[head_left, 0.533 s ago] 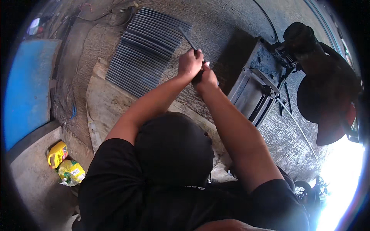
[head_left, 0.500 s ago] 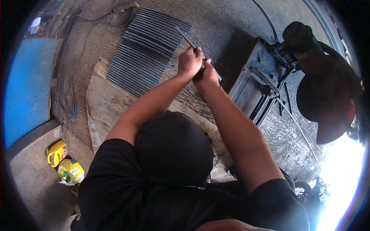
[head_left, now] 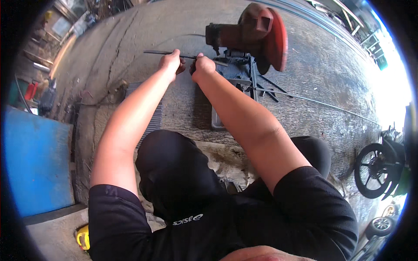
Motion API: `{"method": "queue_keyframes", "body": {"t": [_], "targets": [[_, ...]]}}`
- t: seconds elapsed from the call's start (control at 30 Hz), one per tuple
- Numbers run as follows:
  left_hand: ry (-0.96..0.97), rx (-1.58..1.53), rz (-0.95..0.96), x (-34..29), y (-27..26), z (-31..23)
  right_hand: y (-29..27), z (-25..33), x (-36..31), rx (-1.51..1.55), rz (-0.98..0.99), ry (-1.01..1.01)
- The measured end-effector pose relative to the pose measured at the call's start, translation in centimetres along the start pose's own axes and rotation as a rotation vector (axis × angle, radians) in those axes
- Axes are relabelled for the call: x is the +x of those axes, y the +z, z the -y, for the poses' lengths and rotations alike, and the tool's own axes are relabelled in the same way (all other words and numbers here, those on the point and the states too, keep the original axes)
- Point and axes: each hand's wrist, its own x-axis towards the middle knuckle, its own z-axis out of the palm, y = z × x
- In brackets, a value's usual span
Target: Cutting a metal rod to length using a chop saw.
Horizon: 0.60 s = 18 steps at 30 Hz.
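My left hand (head_left: 171,66) and my right hand (head_left: 203,68) are closed around one thin dark metal bar (head_left: 156,52), with a small gap between them. The bar lies nearly level at arm's length, its left end sticking out past my left hand. Its right end shows just beyond my right hand, in front of the base of a cut-off saw. The saw's reddish motor head and disc guard (head_left: 275,41) stand to the right of my hands. A row of many similar bars (head_left: 153,124) lies on the ground, mostly hidden by my left forearm and knee.
A long thin rod (head_left: 322,101) runs from the saw to the right. A blue panel (head_left: 37,161) stands at left, with a yellow bottle (head_left: 82,237) below it. At far right is a motorcycle wheel (head_left: 372,170). Stained cloth (head_left: 226,156) lies by my knees.
The view has swung up and to the right. My hands have drawn apart a little along the bar, which has turned from slanted to nearly level.
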Motion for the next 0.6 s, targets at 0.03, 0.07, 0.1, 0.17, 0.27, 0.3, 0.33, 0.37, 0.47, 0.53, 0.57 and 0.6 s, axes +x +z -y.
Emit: {"method": "queue_keyframes", "body": {"t": [0.03,0.07,0.1,0.17,0.27,0.3,0.33,0.37,0.47,0.53,0.57,0.6], "targets": [[0.045,-0.002,-0.023,-0.9,1.0,-0.9,-0.2,1.1,-1.1,0.025,0.022,-0.008],[0.101,-0.009,-0.043,-1.7,2.1,-1.7,-0.5,2.1,-2.0,0.041,0.052,-0.016],[0.123,0.049,-0.082,-2.4,3.2,-2.1,-1.0,2.9,-2.9,0.057,0.081,-0.023],[0.189,0.149,-0.198,-3.9,5.5,-1.5,-2.4,4.0,-4.0,0.070,0.085,-0.070],[0.159,0.462,-0.405,-6.0,8.4,0.3,-5.0,5.3,-3.6,-0.039,-0.108,0.038],[0.130,0.470,-0.427,-7.2,9.2,1.9,-6.6,5.4,-2.8,-0.031,-0.110,0.028],[0.087,0.449,-0.402,-8.4,9.9,3.3,-8.2,5.5,-1.8,-0.020,-0.103,0.030],[0.059,0.417,-0.386,-9.3,10.5,4.4,-9.5,5.2,-0.7,-0.114,-0.075,0.015],[0.006,0.429,-0.363,-10.5,11.4,7.6,-12.8,3.5,3.0,-0.161,-0.028,0.079],[-0.139,0.183,-0.434,-9.7,11.7,9.7,-13.8,2.4,5.0,-0.286,0.045,0.062],[-0.144,0.188,-0.424,-8.7,11.7,10.8,-14.0,2.0,5.8,-0.433,0.084,-0.007],[-0.134,0.101,-0.403,-7.5,11.5,11.9,-14.2,1.9,6.4,-0.395,0.101,0.026]]}}
